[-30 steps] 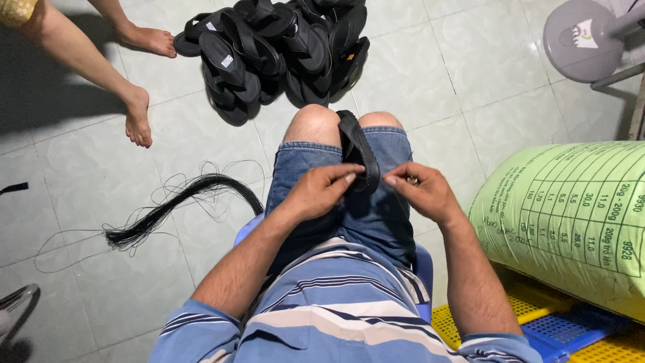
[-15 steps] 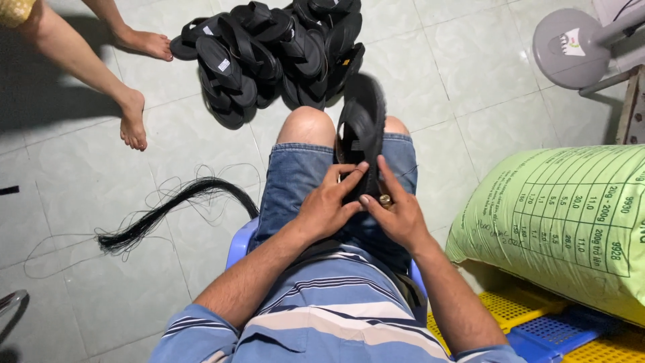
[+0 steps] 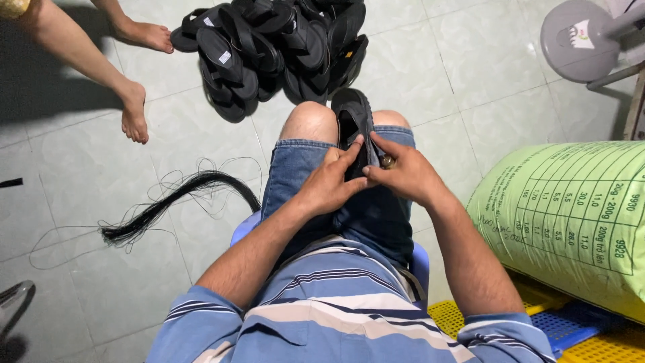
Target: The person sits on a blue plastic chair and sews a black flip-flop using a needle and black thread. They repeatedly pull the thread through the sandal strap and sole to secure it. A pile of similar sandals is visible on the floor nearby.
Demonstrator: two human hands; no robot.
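Note:
I sit on a blue plastic stool in denim shorts, looking down at my lap. A black flip-flop sandal stands between my knees, its toe end pointing away from me. My left hand grips its near end from the left, fingers stretched along the sole. From the right, my right hand holds the same end, fingertips meeting the left hand's. A ring shows on one right finger.
A heap of black sandals lies on the tiled floor ahead. A bundle of black cords trails at the left. Another person's bare legs and feet stand top left. A green sack rests on yellow and blue crates at right. A grey fan base sits top right.
The sandal lay flat along my lap a second ago; it now stands upright between my knees, and both hands have closed together on its near end.

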